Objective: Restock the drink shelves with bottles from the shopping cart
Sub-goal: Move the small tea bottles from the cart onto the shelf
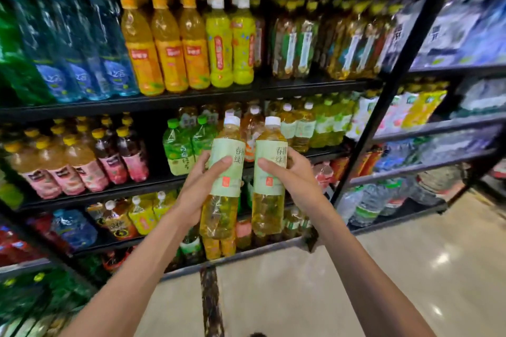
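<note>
You had a bottle in each hand. Your left hand (201, 186) was wrapped round the label of the left bottle (219, 216), and your right hand (291, 175) gripped the right bottle (269, 208) the same way. Both stood upright, caps up, side by side and almost touching, held out in front of the middle shelf (109, 192) and not yet set on it.

The matching bottles (304, 128), with white caps and pale labels, stood just to the right behind yours, so that row looked like the place to aim for. Placing one bottle at a time would probably have been wiser, base first and label outward, sliding it back until it met the row. How much free depth lay there was hidden behind your own bottles.

The upper shelf board (191, 98) hung low over the caps, so you needed to go in level, not tilted. The green-capped bottles (178, 145) crowded the left, and the black post (383, 107) closed off the right. Behind you the floor (369, 268) gave your elbows room to draw back.
</note>
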